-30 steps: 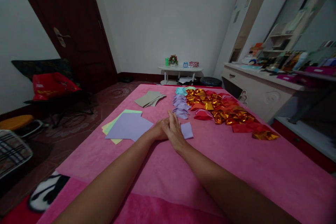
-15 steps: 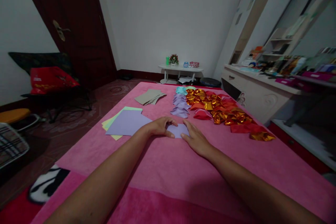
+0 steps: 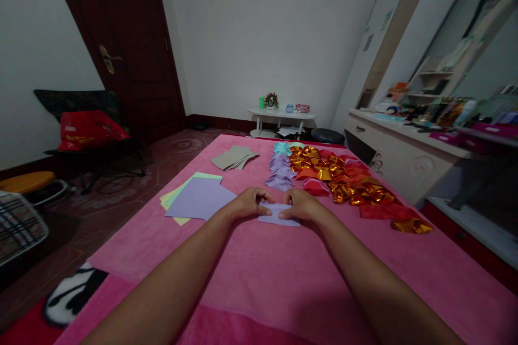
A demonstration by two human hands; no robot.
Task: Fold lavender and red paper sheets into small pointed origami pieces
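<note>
A small piece of purple paper [image 3: 278,219] lies between my hands over the pink cloth. My left hand [image 3: 251,203] pinches its left side, thumb on top and fingers curled behind the far edge. On the right side my right hand [image 3: 301,206] grips it the same way, thumb pressed near the middle. Left of my hands rest larger purple sheets [image 3: 198,198] over yellow and green ones [image 3: 183,220]. Just beyond my hands stands a row of folded purple paper pieces [image 3: 280,179].
Grey sheets [image 3: 234,158] lie fanned at the far left of the pink cloth [image 3: 259,285]. Shiny gold folded pieces [image 3: 343,192] and red ones [image 3: 378,211] fill the right side. A dresser [image 3: 404,140] stands at right, a low white table [image 3: 282,114] by the wall.
My right hand has drawn in, its fingers now curled behind the paper's far edge. The purple paper looks narrower from front to back. The camera view has shifted slightly.
</note>
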